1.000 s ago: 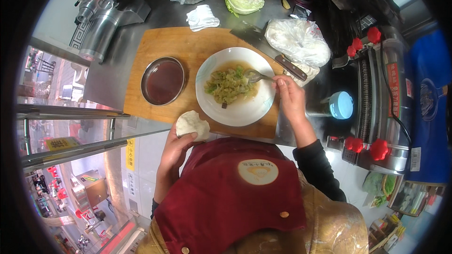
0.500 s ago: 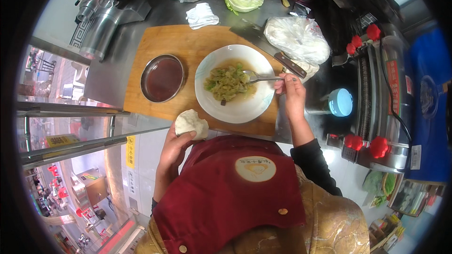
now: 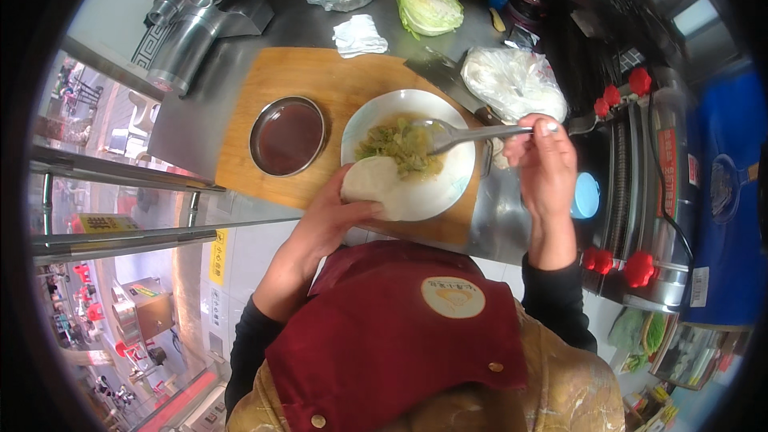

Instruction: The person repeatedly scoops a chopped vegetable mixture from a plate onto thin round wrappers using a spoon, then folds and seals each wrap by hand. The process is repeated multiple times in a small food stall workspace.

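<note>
Presently, the left hand [image 3: 326, 214] holds a round, off-white dough piece [image 3: 372, 180] at frame centre, over the near-left rim of the white ceramic plate [image 3: 452, 196]; whether they touch cannot be told. Left grip: thumb pressed on the dough's near edge, fingers partly hidden beneath, presumably to support soft material. Right grip: the right hand [image 3: 548, 160] pinches the handle end of a grey metal spoon [image 3: 484, 134], likely keeping fingers clear of the green chopped vegetable mixture [image 3: 392, 142]. The plate stands on the brown wooden board [image 3: 240, 164], apparently for level support, right of a round steel bowl [image 3: 253, 138].
</note>
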The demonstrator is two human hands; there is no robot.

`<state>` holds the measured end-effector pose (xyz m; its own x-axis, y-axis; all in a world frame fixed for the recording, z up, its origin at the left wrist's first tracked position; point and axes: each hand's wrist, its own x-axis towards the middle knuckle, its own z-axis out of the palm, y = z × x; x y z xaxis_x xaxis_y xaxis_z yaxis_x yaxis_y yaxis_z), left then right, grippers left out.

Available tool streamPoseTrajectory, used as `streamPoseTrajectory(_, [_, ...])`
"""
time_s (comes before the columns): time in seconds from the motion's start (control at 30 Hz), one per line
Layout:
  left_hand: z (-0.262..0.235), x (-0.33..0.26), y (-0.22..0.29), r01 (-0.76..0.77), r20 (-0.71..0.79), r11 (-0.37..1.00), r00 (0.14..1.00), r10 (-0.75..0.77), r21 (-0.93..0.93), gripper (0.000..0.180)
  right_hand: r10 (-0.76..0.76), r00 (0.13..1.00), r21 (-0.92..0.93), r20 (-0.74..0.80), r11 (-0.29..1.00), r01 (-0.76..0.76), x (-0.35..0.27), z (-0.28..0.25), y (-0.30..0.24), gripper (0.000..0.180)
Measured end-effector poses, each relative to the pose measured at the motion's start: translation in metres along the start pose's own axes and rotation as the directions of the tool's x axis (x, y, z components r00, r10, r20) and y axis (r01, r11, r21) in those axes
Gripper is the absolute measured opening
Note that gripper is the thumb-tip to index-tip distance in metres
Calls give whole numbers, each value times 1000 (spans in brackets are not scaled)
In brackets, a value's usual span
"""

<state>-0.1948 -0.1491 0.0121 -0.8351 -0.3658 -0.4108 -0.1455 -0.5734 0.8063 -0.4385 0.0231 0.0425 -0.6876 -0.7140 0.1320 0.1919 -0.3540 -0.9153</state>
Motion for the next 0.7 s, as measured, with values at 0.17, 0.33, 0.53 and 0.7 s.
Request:
streamPoseTrajectory(0.17, [28, -16, 39, -102, 217, 994, 970, 105, -27, 68, -55, 984, 204, 168, 979, 20, 4, 36, -57, 28])
streamPoseTrajectory(0.33, [42, -51, 72, -125, 506, 989, 850, 146, -76, 72, -114, 942, 332, 314, 943, 3, 5, 59, -96, 33])
streamPoseTrajectory(0.53, [51, -71, 92, -357, 733, 934, 642, 225, 26, 71, -252, 793, 390, 554, 921, 20, 6, 79, -127, 34])
streamPoseTrajectory(0.7, [60, -69, 76, -525, 716, 845, 552, 428, -100, 63, -268, 706, 437, 656, 897, -66, 9, 78, -128, 33])
